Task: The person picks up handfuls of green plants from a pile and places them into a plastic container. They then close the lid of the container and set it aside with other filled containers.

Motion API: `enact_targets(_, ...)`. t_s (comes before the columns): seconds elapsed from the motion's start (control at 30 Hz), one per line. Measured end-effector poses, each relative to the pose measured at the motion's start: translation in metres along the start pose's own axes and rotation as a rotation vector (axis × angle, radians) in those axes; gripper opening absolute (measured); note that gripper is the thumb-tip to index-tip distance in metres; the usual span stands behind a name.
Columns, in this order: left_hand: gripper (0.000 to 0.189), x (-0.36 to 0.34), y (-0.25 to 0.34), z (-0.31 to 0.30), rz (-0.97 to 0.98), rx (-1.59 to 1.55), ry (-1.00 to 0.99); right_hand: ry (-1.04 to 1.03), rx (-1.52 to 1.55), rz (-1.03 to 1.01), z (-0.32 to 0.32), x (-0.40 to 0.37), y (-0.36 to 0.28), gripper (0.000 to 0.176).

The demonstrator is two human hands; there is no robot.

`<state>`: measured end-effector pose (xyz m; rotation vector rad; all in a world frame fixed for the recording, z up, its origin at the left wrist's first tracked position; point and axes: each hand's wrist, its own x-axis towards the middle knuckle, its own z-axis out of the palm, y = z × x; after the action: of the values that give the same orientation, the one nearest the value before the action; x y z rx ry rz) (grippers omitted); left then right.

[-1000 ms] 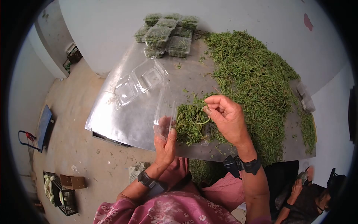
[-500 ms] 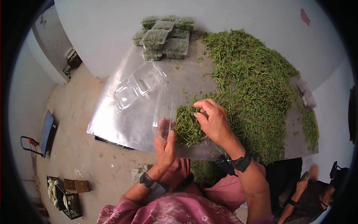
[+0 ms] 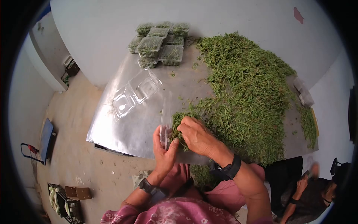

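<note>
My left hand [image 3: 164, 149] holds the raised lid of a clear plastic clamshell box [image 3: 165, 118] at the near edge of the metal table [image 3: 123, 123]. The box is filled with green herb sprigs [image 3: 178, 118]. My right hand [image 3: 195, 136] lies flat on top of those sprigs, pressing them down right beside the lid. A black band sits on each wrist.
A large heap of loose green herbs [image 3: 246, 89] covers the table's right half. An empty open clamshell [image 3: 135, 92] lies at the left. Several filled, closed boxes [image 3: 158, 43] are stacked at the far edge by the wall. Another person [image 3: 317, 194] sits low at the right. Crates [image 3: 65, 199] stand on the floor.
My right hand has come down from a raised pinch over the herbs and moved left onto the sprigs in the box. The lid in my left hand has tilted closer to upright.
</note>
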<state>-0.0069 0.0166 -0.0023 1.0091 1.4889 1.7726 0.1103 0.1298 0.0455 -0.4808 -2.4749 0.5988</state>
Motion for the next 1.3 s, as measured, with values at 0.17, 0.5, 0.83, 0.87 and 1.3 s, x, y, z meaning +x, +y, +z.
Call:
enact_targets(0.17, 0.065, -0.001, -0.011, 0.002, 0.068, -0.08, 0.047, 0.1, 0.073, 0.035, -0.021, 0.002, -0.007, 0.017)
enact_targets(0.5, 0.063, 0.0, -0.009, 0.002, 0.075, -0.037, 0.029, -0.013, -0.334, 0.023, -0.005, -0.005, 0.001, 0.024)
enact_targets(0.83, 0.061, -0.001, -0.01, 0.002, 0.083, -0.041, 0.03, 0.029, -0.259, 0.052, -0.004, -0.004, 0.008, 0.019)
enact_targets(0.87, 0.061, -0.002, -0.011, 0.003, 0.08, -0.055, 0.036, 0.072, -0.214, 0.055, -0.008, -0.004, 0.01, 0.019)
enact_targets(1.3, 0.062, -0.002, -0.012, 0.003, 0.063, -0.053, 0.036, 0.019, 0.069, 0.546, -0.07, -0.025, 0.023, 0.022)
